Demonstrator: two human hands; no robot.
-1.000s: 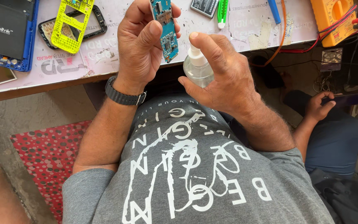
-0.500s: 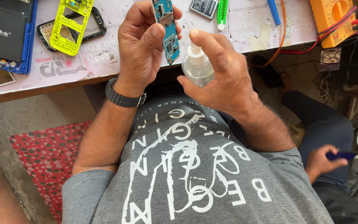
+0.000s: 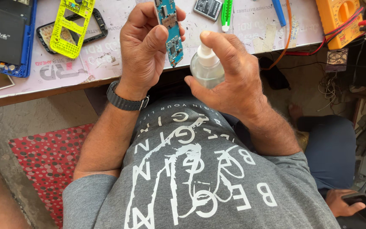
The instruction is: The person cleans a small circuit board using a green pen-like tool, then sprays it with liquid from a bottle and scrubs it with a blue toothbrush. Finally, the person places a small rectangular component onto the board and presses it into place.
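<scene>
My left hand (image 3: 144,46) holds a narrow blue circuit board (image 3: 171,30) upright between thumb and fingers, above the edge of the workbench (image 3: 106,70). My right hand (image 3: 229,74) grips a small clear spray bottle (image 3: 206,68) with a white nozzle, the index finger resting on top of the nozzle. The nozzle sits just right of the board's lower end, a short gap apart. A dark watch (image 3: 126,101) is on my left wrist.
On the bench lie a yellow phone frame (image 3: 69,26), a dark flat case (image 3: 3,34), a small battery (image 3: 208,8), a green-handled tool (image 3: 226,12) and an orange multimeter (image 3: 339,19) with leads. Another person sits at the right, their hand (image 3: 348,203) holding a phone. A red dotted mat (image 3: 49,163) covers the floor.
My hands and the bottle have stayed almost still by the board. The other person's hand at the right has dropped from near the bench to the lower right corner.
</scene>
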